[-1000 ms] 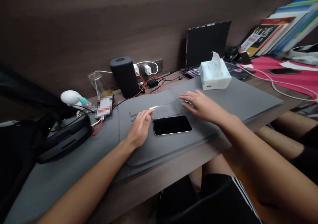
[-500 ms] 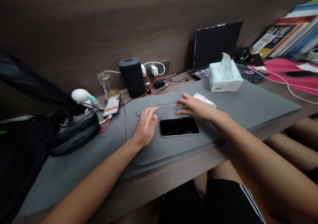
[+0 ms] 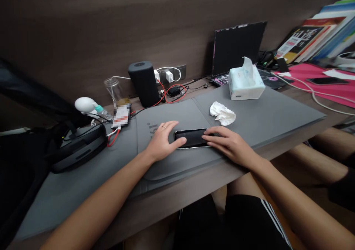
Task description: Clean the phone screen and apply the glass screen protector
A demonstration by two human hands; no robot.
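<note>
A black phone [image 3: 192,138] with a silvery rim lies face up on the grey desk mat. A clear screen protector, only faintly visible, seems to be over its screen. My right hand [image 3: 229,144] has its fingertips at the phone's right end, thumb and fingers around the protector's end. On the other side, my left hand [image 3: 163,139] is spread, its thumb tip over the phone's left end and its fingers stretched past the far left corner. Beyond the phone lies a crumpled white tissue [image 3: 222,113].
A tissue pack [image 3: 246,82] stands before an open laptop [image 3: 238,50]. Toward the back left are a black speaker [image 3: 144,84], a glass jar [image 3: 113,89], cables and a black headset [image 3: 83,146]. Books [image 3: 310,39] lean at the right; another person's legs [image 3: 316,161] show below.
Both hands have come nearer, bringing the clear protector from beyond the phone to over it. My right hand has moved off the crumpled tissue's front, leaving it in full view.
</note>
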